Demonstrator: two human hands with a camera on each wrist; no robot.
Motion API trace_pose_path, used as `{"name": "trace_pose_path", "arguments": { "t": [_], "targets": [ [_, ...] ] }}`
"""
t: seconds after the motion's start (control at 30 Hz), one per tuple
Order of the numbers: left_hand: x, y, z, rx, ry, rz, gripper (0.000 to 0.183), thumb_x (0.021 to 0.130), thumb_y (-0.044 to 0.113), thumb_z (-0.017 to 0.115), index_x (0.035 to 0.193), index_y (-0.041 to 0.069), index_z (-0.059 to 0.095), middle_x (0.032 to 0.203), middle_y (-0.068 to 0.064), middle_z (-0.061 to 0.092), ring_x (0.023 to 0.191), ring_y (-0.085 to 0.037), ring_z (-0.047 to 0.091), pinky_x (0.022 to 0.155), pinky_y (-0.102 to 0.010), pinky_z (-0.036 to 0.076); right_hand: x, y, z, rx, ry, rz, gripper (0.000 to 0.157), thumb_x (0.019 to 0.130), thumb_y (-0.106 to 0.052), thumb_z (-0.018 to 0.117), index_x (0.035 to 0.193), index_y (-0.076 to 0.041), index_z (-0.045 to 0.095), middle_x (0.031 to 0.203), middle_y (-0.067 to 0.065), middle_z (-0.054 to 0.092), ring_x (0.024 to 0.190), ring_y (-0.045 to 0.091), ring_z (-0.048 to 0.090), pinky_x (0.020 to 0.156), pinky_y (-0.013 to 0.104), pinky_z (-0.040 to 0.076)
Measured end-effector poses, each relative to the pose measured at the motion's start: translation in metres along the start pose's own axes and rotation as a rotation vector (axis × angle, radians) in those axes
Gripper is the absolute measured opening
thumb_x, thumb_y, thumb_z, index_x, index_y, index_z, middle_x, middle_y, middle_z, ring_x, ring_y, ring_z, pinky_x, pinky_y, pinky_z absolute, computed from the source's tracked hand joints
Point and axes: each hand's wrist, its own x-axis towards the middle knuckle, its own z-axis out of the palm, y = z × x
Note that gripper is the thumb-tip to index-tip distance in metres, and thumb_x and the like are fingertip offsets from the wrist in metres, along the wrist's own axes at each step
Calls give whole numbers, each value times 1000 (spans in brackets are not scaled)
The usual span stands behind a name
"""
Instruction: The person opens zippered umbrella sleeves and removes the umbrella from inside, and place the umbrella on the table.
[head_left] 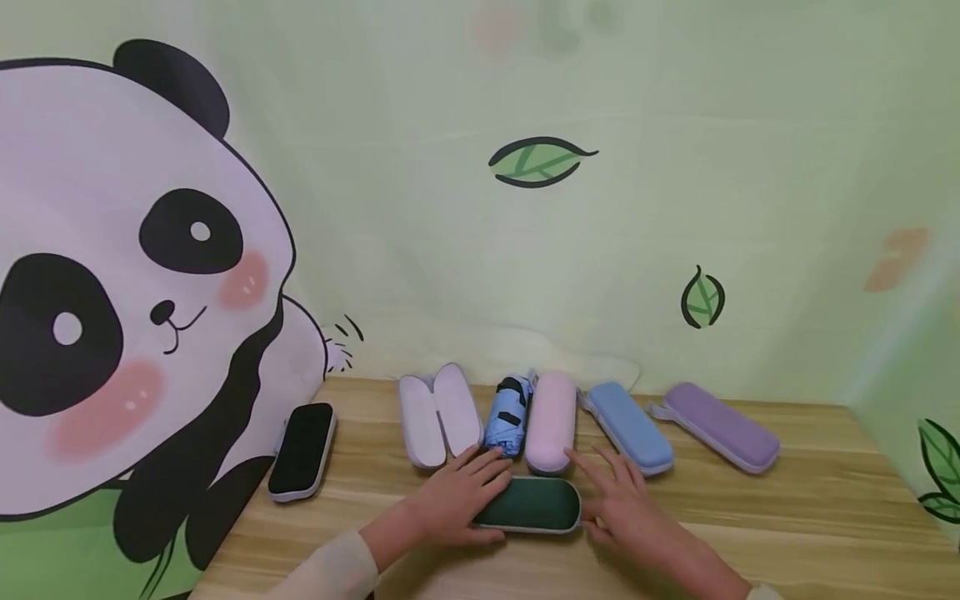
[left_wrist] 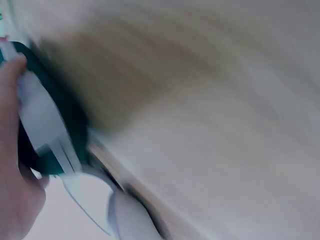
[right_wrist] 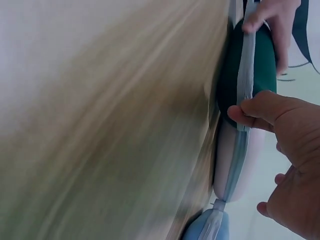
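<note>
A dark green zip case (head_left: 534,502) with a pale zipper band lies lengthwise near the front of the wooden table. My left hand (head_left: 459,498) holds its left end, fingers over the top and thumb along the front edge. At the right end is my right hand (head_left: 628,502). In the right wrist view, my right thumb and index finger pinch the zipper pull at the end of the zipper band (right_wrist: 246,70), mostly hiding it. The left wrist view shows the pale front band (left_wrist: 42,112) with my left thumb on it.
Behind stand an opened case (head_left: 422,421) with a white inside, a folded blue umbrella (head_left: 506,421), a pink case (head_left: 551,421), a blue case (head_left: 630,425) and a purple case (head_left: 720,425). A black case (head_left: 302,450) lies at the left edge. A panda-print cloth (head_left: 420,208) hangs behind the table.
</note>
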Motion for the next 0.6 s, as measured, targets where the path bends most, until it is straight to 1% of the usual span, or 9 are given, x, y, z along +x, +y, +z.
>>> {"name": "trace_pose_path", "arguments": {
  "t": [0.1, 0.13, 0.2, 0.27, 0.33, 0.43, 0.53, 0.6],
  "targets": [
    [-4, -9, 0, -10, -3, 90, 93, 93, 73, 51, 164, 21, 22, 170, -7, 18, 154, -35, 20, 120, -56, 22, 4, 1, 1, -18, -2, 26, 19, 80, -18, 82, 66, -25, 72, 157, 13, 40, 140, 53, 31, 100, 75, 32],
    [-4, -10, 1, -24, 7, 113, 93, 93, 73, 51, 165, 24, 17, 171, -7, 13, 154, -36, 18, 120, -57, 23, 5, 1, 2, -20, -1, 29, 19, 79, -18, 82, 65, -25, 72, 156, 13, 41, 140, 52, 31, 99, 74, 33],
    [-3, -11, 3, -45, 34, 139, 93, 94, 73, 50, 165, 30, 10, 171, -7, 11, 154, -38, 17, 118, -58, 25, 6, 0, 1, -12, 5, 23, 18, 78, -15, 82, 64, -22, 73, 155, 14, 43, 138, 52, 33, 100, 73, 34],
    [-2, -12, 5, -51, 66, 132, 92, 93, 73, 51, 165, 33, 10, 170, -6, 15, 154, -37, 18, 117, -58, 28, 7, -1, 0, 3, 8, -4, 19, 78, -13, 81, 63, -21, 73, 155, 14, 43, 138, 51, 34, 101, 72, 34],
    [-1, -14, 6, -43, 83, 104, 91, 92, 74, 52, 164, 35, 12, 169, -6, 19, 154, -36, 20, 116, -57, 30, 9, -3, -1, 23, 11, -35, 16, 78, -11, 80, 65, -19, 75, 156, 14, 42, 139, 50, 34, 103, 71, 34],
    [-1, -15, 7, -33, 85, 64, 90, 90, 75, 54, 163, 38, 16, 169, -6, 21, 154, -36, 20, 117, -56, 31, 13, -5, -3, 39, 6, -84, 14, 78, -10, 79, 67, -18, 77, 157, 14, 41, 140, 50, 32, 106, 70, 31],
    [-2, -15, 7, -52, 76, 54, 89, 90, 76, 54, 163, 40, 17, 169, -6, 20, 154, -37, 19, 115, -57, 32, 15, -8, -6, 57, -16, -114, 13, 77, -10, 79, 67, -18, 77, 156, 16, 43, 138, 52, 34, 104, 72, 32],
    [-1, -15, 8, -72, 74, 48, 87, 90, 75, 54, 162, 42, 18, 169, -6, 19, 154, -38, 18, 114, -58, 33, 14, -9, -9, 75, -49, -116, 13, 78, -10, 79, 68, -18, 77, 155, 18, 43, 138, 53, 34, 104, 73, 32]
  ]
}}
